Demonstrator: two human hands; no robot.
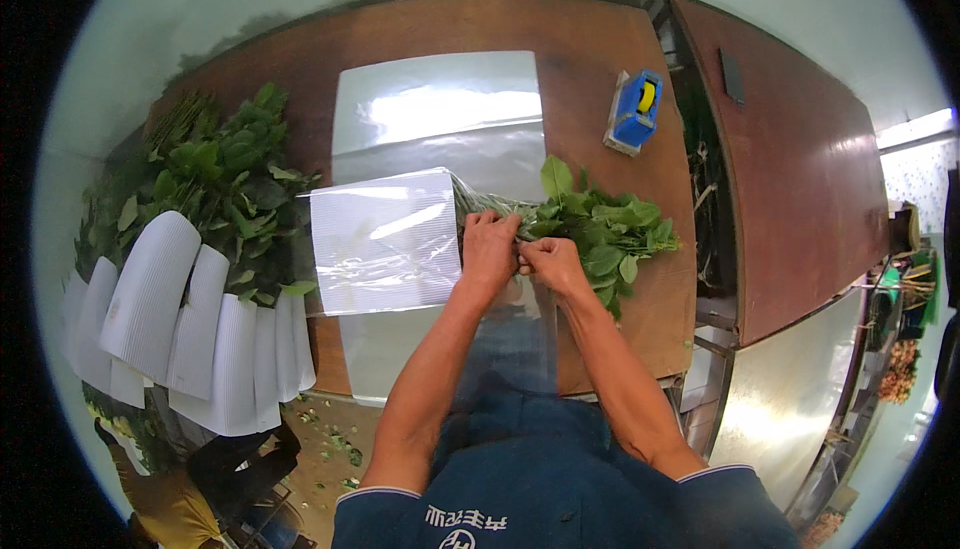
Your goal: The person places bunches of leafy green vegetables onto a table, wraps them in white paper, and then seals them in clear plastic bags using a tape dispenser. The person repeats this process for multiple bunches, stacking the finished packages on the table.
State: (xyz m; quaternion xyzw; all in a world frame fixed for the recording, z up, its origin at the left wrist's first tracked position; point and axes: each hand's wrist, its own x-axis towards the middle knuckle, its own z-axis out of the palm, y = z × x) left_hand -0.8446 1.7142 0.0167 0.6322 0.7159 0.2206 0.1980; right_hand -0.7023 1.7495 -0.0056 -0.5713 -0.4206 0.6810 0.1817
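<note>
A bouquet lies across the table, its upper part inside a wrap of white corrugated paper (382, 245) with clear film around it. Green stems (487, 204) come out of the wrap's right end and run into a leafy bunch (619, 230). My left hand (489, 245) grips the stems just right of the paper edge. Close beside it, my right hand (551, 260) pinches something at the near side of the stems; the thing itself is too small to make out. Beneath the bouquet is a stack of clear plastic sheets (439, 110).
Several white corrugated wraps (154, 294) and a pile of leafy stems (217, 159) fill the table's left side. A blue tape dispenser (636, 114) with yellow tape stands at the back right. Beyond a gap is a reddish-brown board (795, 166). Another person (169, 508) is at lower left.
</note>
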